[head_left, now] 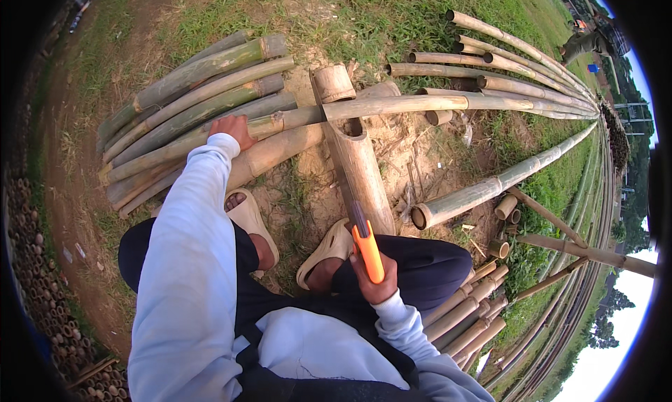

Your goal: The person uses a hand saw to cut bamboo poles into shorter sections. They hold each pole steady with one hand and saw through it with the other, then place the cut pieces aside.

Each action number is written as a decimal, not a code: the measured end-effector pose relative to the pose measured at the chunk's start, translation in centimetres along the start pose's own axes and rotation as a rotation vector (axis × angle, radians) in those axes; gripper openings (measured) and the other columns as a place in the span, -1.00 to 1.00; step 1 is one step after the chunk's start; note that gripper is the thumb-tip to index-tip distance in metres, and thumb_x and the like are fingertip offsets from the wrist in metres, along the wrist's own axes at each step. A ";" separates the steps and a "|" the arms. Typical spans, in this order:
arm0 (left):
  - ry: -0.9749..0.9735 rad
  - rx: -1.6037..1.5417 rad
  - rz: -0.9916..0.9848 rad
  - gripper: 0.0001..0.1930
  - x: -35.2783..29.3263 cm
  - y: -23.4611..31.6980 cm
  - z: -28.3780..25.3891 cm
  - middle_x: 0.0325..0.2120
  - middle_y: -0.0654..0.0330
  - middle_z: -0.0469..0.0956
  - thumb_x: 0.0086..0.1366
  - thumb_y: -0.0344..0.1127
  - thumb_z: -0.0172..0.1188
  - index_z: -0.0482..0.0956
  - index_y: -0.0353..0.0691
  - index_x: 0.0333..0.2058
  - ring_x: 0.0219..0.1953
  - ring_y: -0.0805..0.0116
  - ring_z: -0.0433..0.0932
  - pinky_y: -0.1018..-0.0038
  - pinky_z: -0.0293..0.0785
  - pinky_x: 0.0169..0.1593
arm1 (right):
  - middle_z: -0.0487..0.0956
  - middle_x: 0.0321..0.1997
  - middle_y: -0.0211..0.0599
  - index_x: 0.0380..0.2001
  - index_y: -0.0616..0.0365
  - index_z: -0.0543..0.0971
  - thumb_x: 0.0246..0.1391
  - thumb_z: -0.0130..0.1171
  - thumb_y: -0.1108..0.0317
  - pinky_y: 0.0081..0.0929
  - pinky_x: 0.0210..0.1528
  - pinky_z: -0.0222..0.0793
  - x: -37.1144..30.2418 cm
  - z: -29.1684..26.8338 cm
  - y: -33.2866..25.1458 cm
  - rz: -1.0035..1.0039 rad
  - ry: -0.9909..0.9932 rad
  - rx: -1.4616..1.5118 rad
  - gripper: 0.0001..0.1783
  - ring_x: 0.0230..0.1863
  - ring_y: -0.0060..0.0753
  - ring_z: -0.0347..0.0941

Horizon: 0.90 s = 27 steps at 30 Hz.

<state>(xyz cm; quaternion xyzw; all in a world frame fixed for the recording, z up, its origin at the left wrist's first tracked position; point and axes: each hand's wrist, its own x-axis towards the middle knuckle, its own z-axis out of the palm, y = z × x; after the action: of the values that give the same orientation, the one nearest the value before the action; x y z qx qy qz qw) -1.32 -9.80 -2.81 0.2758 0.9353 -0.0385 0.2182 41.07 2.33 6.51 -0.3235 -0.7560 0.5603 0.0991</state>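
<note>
A long bamboo pole (399,107) lies crosswise in front of me, resting on a thick bamboo block (364,174) with an open hollow on top. My left hand (235,130) is closed over the pole, left of the block. In my right hand (378,281) is the orange handle of a handsaw (369,251), near my right knee. Its long thin blade reaches forward from the handle along the block's left side to the pole, crossing it. How deep the teeth sit in the bamboo cannot be made out.
Cut bamboo lengths (203,87) lie side by side at the left. Long poles (518,66) stretch away to the right, and another pole (483,188) lies nearer. Short pieces (465,311) are piled by my right knee, near a bamboo frame (581,250). A person (595,44) is far off at upper right.
</note>
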 end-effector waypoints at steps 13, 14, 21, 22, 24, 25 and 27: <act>0.025 -0.023 0.049 -0.39 0.0 0.3 -1.1 -0.04 -0.10 0.68 0.12 0.08 0.38 0.65 -0.17 0.07 0.08 -0.10 0.62 0.10 0.47 0.22 | 0.52 -0.62 -0.18 -0.45 0.30 0.56 0.15 0.35 0.38 -0.33 -0.43 0.39 15.2 4.9 -0.7 -0.073 0.018 0.070 -0.78 -0.57 -0.36 0.46; 0.027 -0.021 0.049 -0.39 -0.1 0.2 -1.1 -0.04 -0.11 0.68 0.12 0.07 0.38 0.65 -0.17 0.08 0.08 -0.10 0.62 0.10 0.47 0.23 | 0.53 -0.61 -0.17 -0.45 0.29 0.56 0.15 0.35 0.38 -0.33 -0.42 0.40 15.1 4.8 -0.5 -0.075 0.019 0.056 -0.78 -0.57 -0.34 0.47; 0.001 -0.021 0.035 -0.36 0.2 0.5 -0.8 0.00 -0.12 0.66 0.14 0.08 0.37 0.62 -0.16 0.13 0.11 -0.10 0.60 0.06 0.42 0.27 | 0.54 -0.60 -0.16 -0.44 0.29 0.55 0.17 0.35 0.37 -0.33 -0.41 0.40 14.5 5.5 1.7 -0.081 0.045 0.043 -0.77 -0.56 -0.31 0.48; -0.001 -0.012 0.031 -0.35 0.2 0.7 -1.1 0.01 -0.12 0.66 0.14 0.08 0.37 0.61 -0.16 0.14 0.12 -0.10 0.60 0.06 0.41 0.27 | 0.54 -0.60 -0.16 -0.44 0.29 0.55 0.18 0.35 0.36 -0.33 -0.41 0.40 14.4 5.5 1.8 -0.077 0.036 0.047 -0.76 -0.56 -0.31 0.48; -0.008 -0.002 0.027 -0.35 0.0 1.1 -1.1 0.01 -0.12 0.65 0.14 0.09 0.37 0.60 -0.16 0.14 0.12 -0.10 0.60 0.06 0.41 0.27 | 0.52 -0.61 -0.18 -0.45 0.29 0.55 0.18 0.36 0.37 -0.34 -0.42 0.39 12.6 4.9 2.0 -0.036 0.038 0.085 -0.76 -0.57 -0.35 0.46; -0.006 0.000 0.017 -0.34 -0.2 0.9 -1.1 0.02 -0.12 0.65 0.14 0.09 0.38 0.60 -0.16 0.15 0.13 -0.09 0.60 0.07 0.41 0.27 | 0.52 -0.61 -0.19 -0.45 0.29 0.55 0.18 0.36 0.37 -0.34 -0.43 0.39 10.8 4.4 1.1 -0.036 0.030 0.071 -0.76 -0.57 -0.37 0.46; -0.005 0.001 0.015 -0.34 -0.1 0.7 -1.1 0.03 -0.12 0.64 0.14 0.09 0.38 0.60 -0.16 0.15 0.14 -0.09 0.59 0.07 0.40 0.28 | 0.52 -0.61 -0.19 -0.45 0.29 0.55 0.17 0.37 0.39 -0.37 -0.45 0.38 5.8 2.8 -0.2 -0.066 0.040 0.068 -0.77 -0.57 -0.40 0.47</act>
<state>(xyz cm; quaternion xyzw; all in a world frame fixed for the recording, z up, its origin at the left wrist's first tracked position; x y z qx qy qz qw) -1.34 -9.07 -1.74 0.2827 0.9327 -0.0380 0.2208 35.04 3.61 4.50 -0.3060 -0.7446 0.5757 0.1433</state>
